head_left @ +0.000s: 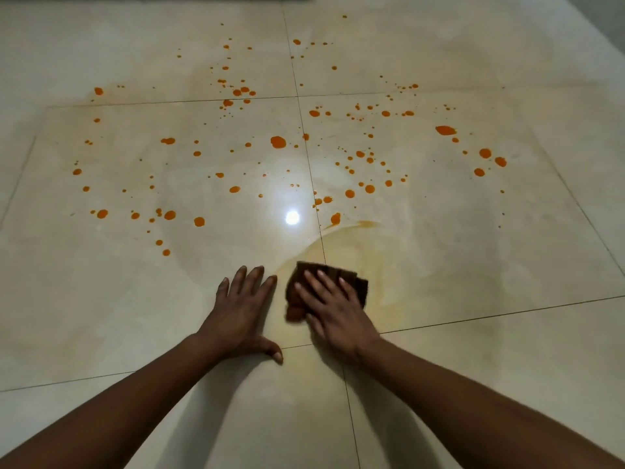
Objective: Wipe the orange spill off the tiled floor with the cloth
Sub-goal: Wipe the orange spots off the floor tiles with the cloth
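Nearest to me, my two bare forearms reach out over the floor (101,299), which is laid in big glossy cream tiles with thin dark grout lines. My left hand (241,313) lies open and flat on the tile, fingers spread, holding nothing. Just to its right, not touching it, my right hand (333,313) presses open-palmed on the cloth (297,299), fingers splayed over it rather than curled around it. The cloth is dark brown, crumpled and folded, its edges sticking out past my fingertips on the far side and to the left of my palm; it looks slightly blurred.

Around and just beyond the cloth the tile carries a pale orange smear (351,238), a thin curved film with a darker arc at its far edge. Farther out, the orange spill (278,142) is scattered across several tiles as round, glossy, bright droplets of many sizes, from fine specks to fat blobs, spreading left, right and far. A bright white glare (292,217) reflects off the shiny tile among them.
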Available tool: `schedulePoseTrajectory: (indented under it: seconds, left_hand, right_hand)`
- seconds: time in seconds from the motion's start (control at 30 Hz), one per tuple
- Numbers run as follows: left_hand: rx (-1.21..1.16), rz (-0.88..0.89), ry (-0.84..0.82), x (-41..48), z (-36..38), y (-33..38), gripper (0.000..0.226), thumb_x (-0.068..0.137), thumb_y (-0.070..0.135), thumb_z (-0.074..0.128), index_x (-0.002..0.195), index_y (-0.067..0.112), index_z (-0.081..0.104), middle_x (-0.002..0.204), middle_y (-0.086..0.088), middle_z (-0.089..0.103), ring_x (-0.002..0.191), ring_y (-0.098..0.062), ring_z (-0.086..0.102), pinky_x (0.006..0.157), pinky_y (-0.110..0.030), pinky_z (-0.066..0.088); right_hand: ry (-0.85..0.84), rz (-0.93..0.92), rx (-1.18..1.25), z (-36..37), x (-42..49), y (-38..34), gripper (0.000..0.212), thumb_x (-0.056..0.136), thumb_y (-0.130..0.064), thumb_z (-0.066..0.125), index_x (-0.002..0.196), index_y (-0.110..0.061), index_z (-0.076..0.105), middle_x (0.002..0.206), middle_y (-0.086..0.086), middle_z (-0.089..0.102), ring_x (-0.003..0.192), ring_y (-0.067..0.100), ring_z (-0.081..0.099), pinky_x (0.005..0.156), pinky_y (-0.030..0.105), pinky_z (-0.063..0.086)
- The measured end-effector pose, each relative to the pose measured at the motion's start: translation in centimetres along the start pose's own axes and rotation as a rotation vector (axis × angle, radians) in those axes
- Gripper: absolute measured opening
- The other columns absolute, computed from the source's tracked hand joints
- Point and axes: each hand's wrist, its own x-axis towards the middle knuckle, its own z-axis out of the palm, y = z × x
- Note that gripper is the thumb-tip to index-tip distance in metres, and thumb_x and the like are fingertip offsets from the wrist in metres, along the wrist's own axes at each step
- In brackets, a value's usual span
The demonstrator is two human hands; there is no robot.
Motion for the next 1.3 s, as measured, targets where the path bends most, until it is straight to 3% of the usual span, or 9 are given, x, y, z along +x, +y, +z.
schedulePoseTrajectory:
  seconds: [0.1,0.23,0.4,0.57,0.73,0.93,1.1,1.2,1.3]
  left_hand:
    - [0.013,-0.007,-0.02,-0.1,-0.3,0.2,0.146,0.041,0.093,0.054,0.153,0.024,-0.008,0.161,-0.005,-0.017,0.146,-0.031,-0.019,0.117,-0.05,-0.005]
    - [0.049,-0.029,-0.045,0.0,-0.7,0.7,0.146,0.04,0.093,0.052,0.153,0.024,-0.009,0.161,-0.006,-0.016,0.147,-0.032,-0.018,0.118,-0.05,-0.003]
    - [0.075,-0.068,-0.01,-0.5,-1.1,1.5,0.141,0.049,0.085,0.066,0.153,0.019,-0.001,0.162,-0.008,-0.008,0.149,-0.03,-0.006,0.119,-0.045,0.005]
    - [0.091,-0.258,0.043,-2.1,-0.4,2.3,0.128,0.052,0.084,0.064,0.149,0.02,0.012,0.159,-0.01,0.01,0.145,-0.032,0.009,0.118,-0.05,0.01]
    - [0.024,-0.456,0.026,-4.1,-4.2,0.9,0.119,0.06,0.075,0.07,0.151,0.023,0.015,0.16,-0.008,0.012,0.146,-0.031,0.011,0.115,-0.051,0.015]
    - [0.18,-0.373,-0.06,-6.6,-8.8,-2.9,0.12,0.061,0.074,0.07,0.152,0.023,0.01,0.162,-0.008,0.003,0.147,-0.035,0.002,0.115,-0.056,0.013]
    - [0.192,-0.399,-0.098,-6.3,-9.2,-10.0,0.124,0.063,0.076,0.068,0.154,0.022,0.003,0.162,-0.007,-0.004,0.148,-0.035,-0.001,0.116,-0.055,0.013]
    - [0.138,-0.429,-0.112,-6.3,-8.0,-13.7,0.128,0.062,0.075,0.069,0.154,0.021,0.0,0.162,-0.007,-0.008,0.147,-0.036,-0.002,0.115,-0.056,0.014]
    - [0.016,-0.517,-0.067,-6.5,-6.3,-15.6,0.134,0.058,0.074,0.073,0.153,0.021,-0.004,0.162,-0.006,-0.013,0.147,-0.036,-0.004,0.114,-0.057,0.016]
  right_hand:
    - [-0.006,-0.044,-0.086,-1.8,-2.3,6.6,0.061,0.09,-0.044,0.029,0.148,-0.029,0.031,0.156,0.004,0.031,0.143,0.025,0.029,0.112,0.046,0.023]
    - [0.07,0.451,0.005,-4.2,3.0,6.9,0.061,0.093,-0.042,0.024,0.153,-0.03,0.021,0.162,0.0,0.009,0.148,0.022,0.007,0.117,0.049,0.011]
    - [-0.201,-0.258,-0.117,-2.8,3.0,1.6,0.058,0.102,-0.037,0.034,0.154,-0.033,0.009,0.163,-0.003,-0.002,0.148,0.017,-0.004,0.116,0.046,0.003]
    - [-0.162,0.137,-0.108,-5.4,8.6,3.8,0.059,0.101,-0.035,0.034,0.154,-0.03,0.007,0.163,0.001,-0.002,0.149,0.022,-0.003,0.117,0.051,0.007]
    - [-0.327,-0.213,-0.046,-2.5,6.6,-6.5,0.059,0.102,-0.036,0.035,0.154,-0.028,0.01,0.163,0.0,-0.005,0.148,0.021,-0.007,0.116,0.052,-0.002]
    - [-0.364,-0.189,-0.148,-3.3,9.2,-4.8,0.057,0.101,-0.037,0.036,0.154,-0.032,0.013,0.163,-0.002,-0.003,0.148,0.022,-0.005,0.114,0.059,0.004]
    - [-0.231,-0.083,-0.095,-3.2,13.7,-7.6,0.055,0.102,-0.039,0.031,0.153,-0.033,0.013,0.163,-0.002,-0.001,0.148,0.025,-0.006,0.114,0.057,0.001]
    - [-0.264,-0.35,-0.125,-1.1,11.2,-10.0,0.061,0.094,-0.048,0.01,0.153,-0.035,0.012,0.163,-0.003,-0.001,0.148,0.025,-0.007,0.115,0.054,-0.004]
    - [-0.19,-0.425,-0.141,-1.4,13.2,-8.7,0.059,0.094,-0.046,0.021,0.151,-0.035,0.024,0.161,-0.002,0.015,0.148,0.027,0.01,0.114,0.059,0.01]
